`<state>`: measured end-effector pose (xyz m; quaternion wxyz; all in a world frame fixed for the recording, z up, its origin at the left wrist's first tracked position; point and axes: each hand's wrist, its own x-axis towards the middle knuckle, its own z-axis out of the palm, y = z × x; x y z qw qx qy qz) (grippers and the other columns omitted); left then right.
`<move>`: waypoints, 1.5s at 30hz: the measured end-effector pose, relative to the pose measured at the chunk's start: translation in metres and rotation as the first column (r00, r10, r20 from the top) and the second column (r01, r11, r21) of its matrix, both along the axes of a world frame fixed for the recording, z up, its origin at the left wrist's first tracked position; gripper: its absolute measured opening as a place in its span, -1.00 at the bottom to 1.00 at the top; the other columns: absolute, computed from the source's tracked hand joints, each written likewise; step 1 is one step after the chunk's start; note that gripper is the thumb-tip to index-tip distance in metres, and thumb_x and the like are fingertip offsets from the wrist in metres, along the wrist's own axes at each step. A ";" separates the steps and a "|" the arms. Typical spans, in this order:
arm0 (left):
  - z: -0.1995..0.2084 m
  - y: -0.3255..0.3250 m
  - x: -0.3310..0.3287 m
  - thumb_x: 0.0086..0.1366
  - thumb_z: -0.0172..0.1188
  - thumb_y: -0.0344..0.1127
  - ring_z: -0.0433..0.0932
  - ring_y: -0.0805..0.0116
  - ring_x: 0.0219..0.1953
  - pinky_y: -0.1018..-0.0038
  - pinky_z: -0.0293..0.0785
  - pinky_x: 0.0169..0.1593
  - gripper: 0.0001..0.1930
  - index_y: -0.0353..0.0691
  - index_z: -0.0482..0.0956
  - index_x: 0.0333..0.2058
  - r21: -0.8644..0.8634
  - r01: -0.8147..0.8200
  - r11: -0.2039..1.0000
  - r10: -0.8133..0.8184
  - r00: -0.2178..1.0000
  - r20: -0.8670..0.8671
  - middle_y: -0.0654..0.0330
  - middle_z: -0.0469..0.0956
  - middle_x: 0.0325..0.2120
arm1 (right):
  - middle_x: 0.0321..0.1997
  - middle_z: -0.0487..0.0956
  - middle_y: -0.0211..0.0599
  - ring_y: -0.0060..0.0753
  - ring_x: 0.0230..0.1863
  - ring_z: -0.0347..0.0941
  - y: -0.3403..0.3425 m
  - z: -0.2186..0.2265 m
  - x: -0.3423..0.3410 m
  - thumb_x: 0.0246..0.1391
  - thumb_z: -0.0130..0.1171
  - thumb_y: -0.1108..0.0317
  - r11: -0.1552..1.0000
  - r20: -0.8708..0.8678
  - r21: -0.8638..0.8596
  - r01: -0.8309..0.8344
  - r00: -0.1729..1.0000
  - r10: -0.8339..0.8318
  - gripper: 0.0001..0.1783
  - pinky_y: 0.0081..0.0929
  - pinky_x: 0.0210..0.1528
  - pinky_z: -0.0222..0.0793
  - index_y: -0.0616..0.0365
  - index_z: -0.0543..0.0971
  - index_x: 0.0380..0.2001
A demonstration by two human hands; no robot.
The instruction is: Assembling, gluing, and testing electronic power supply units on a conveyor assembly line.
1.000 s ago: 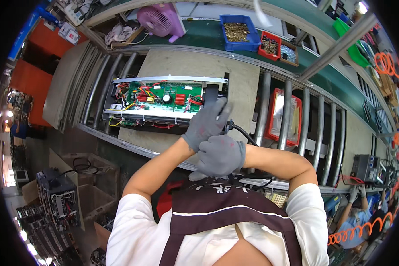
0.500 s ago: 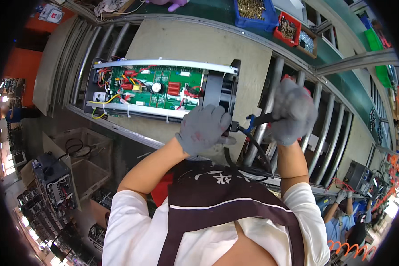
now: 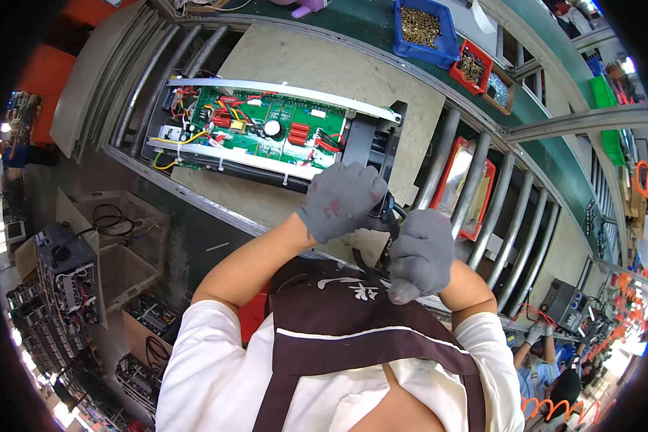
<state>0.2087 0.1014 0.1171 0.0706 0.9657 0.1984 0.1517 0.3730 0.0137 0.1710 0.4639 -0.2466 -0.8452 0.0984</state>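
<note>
The open machine (image 3: 273,144) lies at ten o'clock from both hands on a board (image 3: 306,61), maybe to ride the rollers (image 3: 147,86). The left hand (image 3: 342,201) bends at its near corner, perhaps steadying it. By the black cord (image 3: 392,210), the right hand (image 3: 421,252) is curled; I can't tell what either pinches.

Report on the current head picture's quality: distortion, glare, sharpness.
Head view: the far conveyor rail bows, fisheye-fashion, and the corners go black; head view: bright patches wash out detail at the right and lower-left rims; head view: the green circuit board is well lit and fairly crisp.
</note>
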 end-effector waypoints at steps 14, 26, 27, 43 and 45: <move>0.014 -0.001 0.003 -0.01 0.08 0.36 0.43 0.26 -0.34 0.31 0.33 -0.30 -0.38 -0.19 0.47 -0.41 -0.040 0.001 0.999 -0.004 0.998 -0.062 0.19 0.40 -0.47 | -0.72 0.24 -0.58 -0.65 -0.72 0.10 0.109 -0.047 0.023 0.18 0.06 0.08 0.419 -0.348 -0.890 0.181 0.325 -0.879 -0.60 -0.56 -0.65 -0.04 0.05 0.39 -0.66; 0.008 -0.001 0.008 -0.23 0.18 0.43 0.40 0.27 -0.48 0.41 0.30 -0.46 -0.33 -0.13 0.34 -0.54 0.150 -0.010 0.989 -0.005 0.995 0.101 0.22 0.34 -0.58 | -0.70 0.46 -0.18 -0.31 -0.66 0.36 0.024 -0.246 0.018 0.14 0.01 -0.01 -0.093 0.070 -0.996 0.004 0.690 -0.720 -0.48 -0.29 -0.55 0.26 0.25 0.53 -0.63; 0.010 -0.001 0.009 -0.27 0.22 0.40 0.41 0.24 -0.48 0.39 0.31 -0.46 -0.33 -0.15 0.33 -0.52 0.123 0.002 0.992 -0.012 0.996 0.085 0.20 0.34 -0.58 | -0.73 0.44 -0.19 -0.30 -0.68 0.35 0.011 -0.228 0.019 0.15 -0.01 0.01 -0.238 0.118 -0.966 -0.104 0.640 -0.759 -0.49 -0.28 -0.56 0.25 0.26 0.53 -0.62; 0.043 -0.007 -0.002 -0.42 0.46 0.24 0.46 0.14 -0.28 0.28 0.40 -0.23 -0.25 -0.23 0.40 -0.38 -0.075 0.112 0.991 -0.115 0.993 -0.038 0.12 0.41 -0.40 | -0.87 0.03 -0.55 -0.57 -0.90 -0.21 -0.089 -0.077 -0.095 0.15 -0.42 -0.45 -0.043 -0.430 -0.384 -0.922 0.220 -0.876 -0.22 -0.57 -0.82 -0.29 0.00 0.33 -0.73; 0.047 -0.007 -0.004 -0.41 0.44 0.27 0.47 0.13 -0.28 0.29 0.41 -0.23 -0.25 -0.22 0.41 -0.38 -0.079 0.100 0.992 -0.104 0.994 -0.045 0.12 0.43 -0.41 | -0.85 0.03 -0.59 -0.61 -0.87 -0.18 -0.099 -0.056 -0.084 0.18 -0.37 -0.41 -0.023 -0.520 -0.248 -0.968 0.153 -0.841 -0.28 -0.58 -0.80 -0.25 -0.01 0.35 -0.64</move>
